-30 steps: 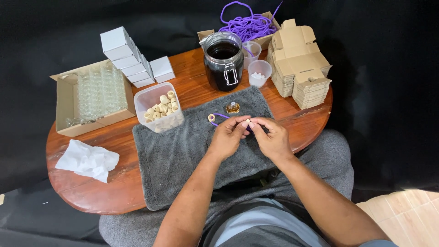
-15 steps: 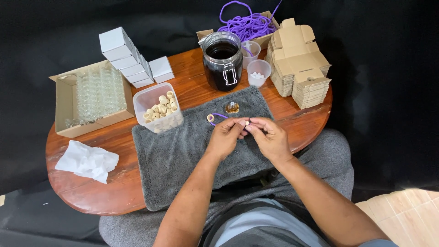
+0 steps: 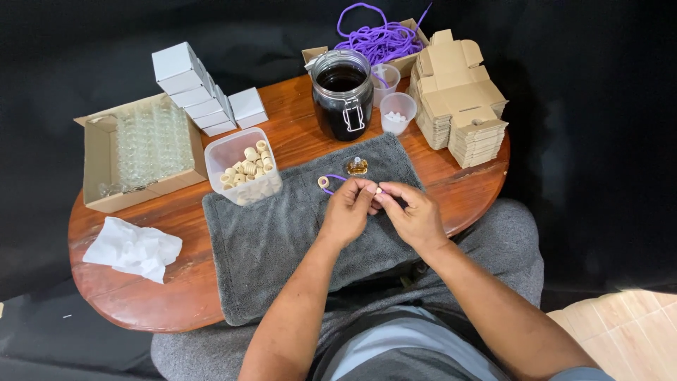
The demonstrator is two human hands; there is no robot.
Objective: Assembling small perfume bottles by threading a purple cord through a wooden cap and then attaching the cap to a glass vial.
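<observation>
Cord between my pinched hands
My left hand [image 3: 350, 209] and right hand [image 3: 415, 214] meet, pinching the purple cord [image 3: 331, 179], which trails up-left from my left fingers.

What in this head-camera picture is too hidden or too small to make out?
- What the left hand and right hand pinch between them: fingers cover it.
- The purple cord: its end vanishes under the left hand.
- The small bottle on the grey towel: too small for detail.
- The dark jar: the contents cannot be told.
- The clear vials in the open carton: too blurred to count.
</observation>
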